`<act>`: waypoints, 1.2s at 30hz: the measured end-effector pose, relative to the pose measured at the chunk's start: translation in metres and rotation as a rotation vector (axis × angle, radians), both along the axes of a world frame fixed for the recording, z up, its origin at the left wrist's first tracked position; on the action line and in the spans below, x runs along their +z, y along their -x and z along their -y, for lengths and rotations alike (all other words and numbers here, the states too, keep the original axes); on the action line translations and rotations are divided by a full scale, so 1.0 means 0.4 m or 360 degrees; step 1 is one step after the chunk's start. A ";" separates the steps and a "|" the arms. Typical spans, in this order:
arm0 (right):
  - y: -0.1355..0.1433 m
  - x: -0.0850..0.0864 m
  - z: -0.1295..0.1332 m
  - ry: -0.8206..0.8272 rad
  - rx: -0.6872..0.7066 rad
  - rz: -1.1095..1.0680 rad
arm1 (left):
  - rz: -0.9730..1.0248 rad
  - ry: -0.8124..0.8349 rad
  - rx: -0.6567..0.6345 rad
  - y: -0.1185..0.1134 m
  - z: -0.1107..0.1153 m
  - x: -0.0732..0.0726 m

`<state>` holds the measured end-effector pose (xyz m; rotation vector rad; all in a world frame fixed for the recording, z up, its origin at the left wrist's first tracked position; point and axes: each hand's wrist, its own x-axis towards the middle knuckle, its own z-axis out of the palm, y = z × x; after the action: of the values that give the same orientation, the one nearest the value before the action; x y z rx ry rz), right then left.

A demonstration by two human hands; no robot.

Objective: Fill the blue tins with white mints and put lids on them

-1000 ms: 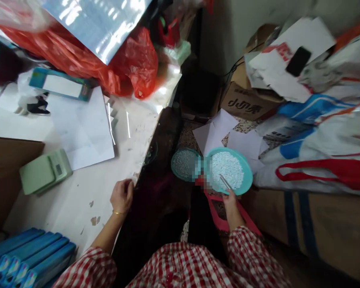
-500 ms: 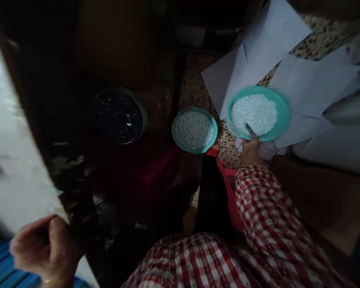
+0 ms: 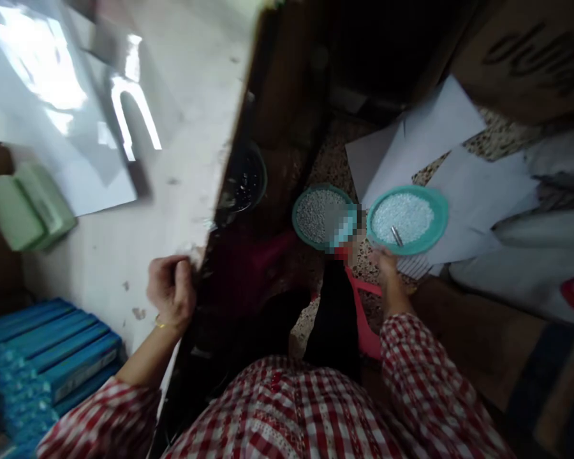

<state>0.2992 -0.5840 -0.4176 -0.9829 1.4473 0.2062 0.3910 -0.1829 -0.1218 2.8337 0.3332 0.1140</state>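
Observation:
My right hand (image 3: 385, 262) is closed on the near rim of a turquoise basin (image 3: 439, 224). White bead-like grains (image 3: 402, 217) fill much of this basin, and a short metal tool (image 3: 397, 236) lies on them, its kind unclear. At the edge of the white tabletop (image 3: 172, 217), my left hand (image 3: 172, 287) is curled with its thumb against the fingers; whatever is inside them, if anything, is hidden. A second turquoise basin (image 3: 294, 220) with greyish-white grains sits to the left of the first, partly covered by a blurred patch.
Blue boxes (image 3: 67, 350) are stacked left of the table. A pale green block-like object (image 3: 29, 207) and a bright reflective sheet (image 3: 76, 146) lie on it. Below the edge is a dark-filled bowl (image 3: 246, 178). Paper sheets (image 3: 425, 140) cover the speckled floor; sacks (image 3: 502, 274) lie at right.
My view has swung left, bringing more tabletop into sight. My left hand is now at the table's edge. The metal tool now shows apart from my right hand, which stays at the basin's rim.

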 end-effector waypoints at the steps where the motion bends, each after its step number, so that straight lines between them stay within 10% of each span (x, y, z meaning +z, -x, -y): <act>1: -0.015 0.053 -0.050 -0.0045 0.0111 0.0048 | 0.0085 0.0064 -0.0047 -0.004 0.011 -0.001; 9: -0.075 0.524 -0.398 -0.0325 0.1150 0.0554 | -0.0183 0.0828 0.0055 -0.062 0.040 0.076; 16: -0.073 0.809 -0.516 -0.0365 0.1764 0.0686 | 0.0235 0.1221 0.0087 0.011 -0.179 0.448; 20: -0.049 0.882 -0.617 -0.0392 0.1978 0.0624 | 0.0505 0.1110 0.0151 0.237 -0.349 0.587; 26: -0.001 0.934 -0.712 -0.0439 0.2414 0.0653 | 0.0219 0.1510 0.0875 0.561 -0.283 0.507; 32: -0.033 0.925 -0.710 -0.0296 0.2800 0.0733 | 0.0215 0.1540 0.0444 0.581 -0.101 0.525; 36: -0.172 0.910 -0.712 0.0063 0.2790 0.1029 | 0.0352 0.1300 0.0665 0.565 -0.098 0.553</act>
<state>0.3679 -0.2991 -0.0538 -1.8786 -0.3016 0.9842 0.1652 -0.1437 0.0995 1.8992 0.7221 0.2950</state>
